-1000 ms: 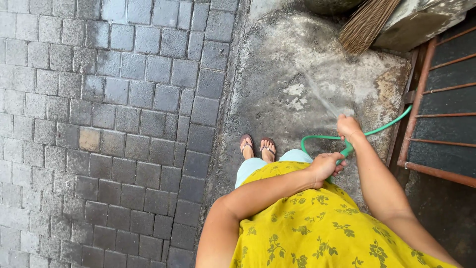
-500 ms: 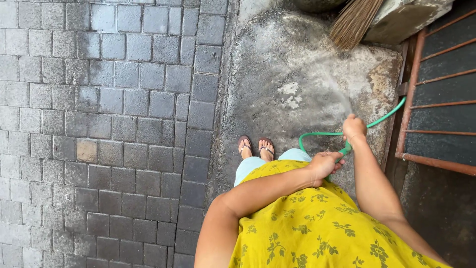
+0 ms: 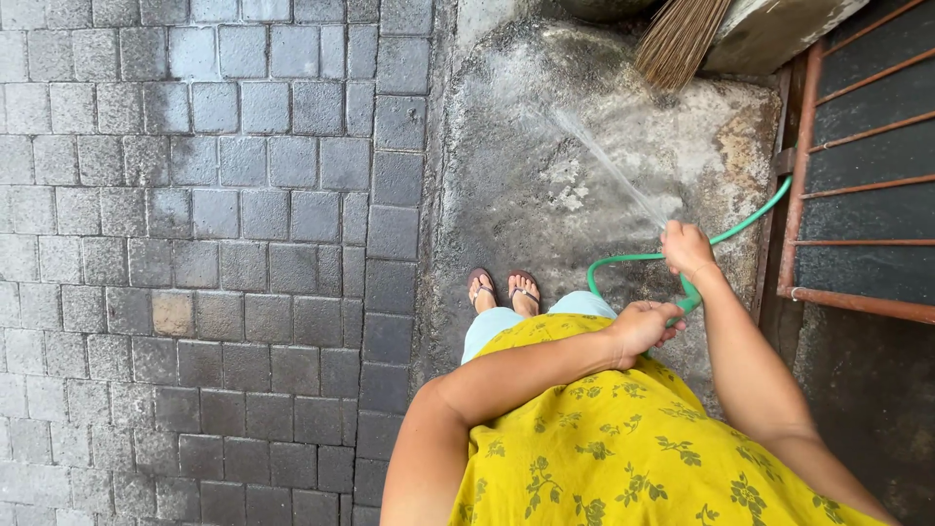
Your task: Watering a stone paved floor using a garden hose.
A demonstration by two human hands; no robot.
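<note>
While both hands grip it, the green garden hose (image 3: 638, 259) sprays water across the concrete slab (image 3: 545, 185).

Closest in, the left hand (image 3: 645, 326) is curled round the hose by the yellow dress, and the right hand (image 3: 687, 248) is clamped over its end just ahead. Sandalled feet (image 3: 502, 290) stand on the slab; farther off are a broom (image 3: 677, 39) and a rusty gate (image 3: 857, 185).
</note>
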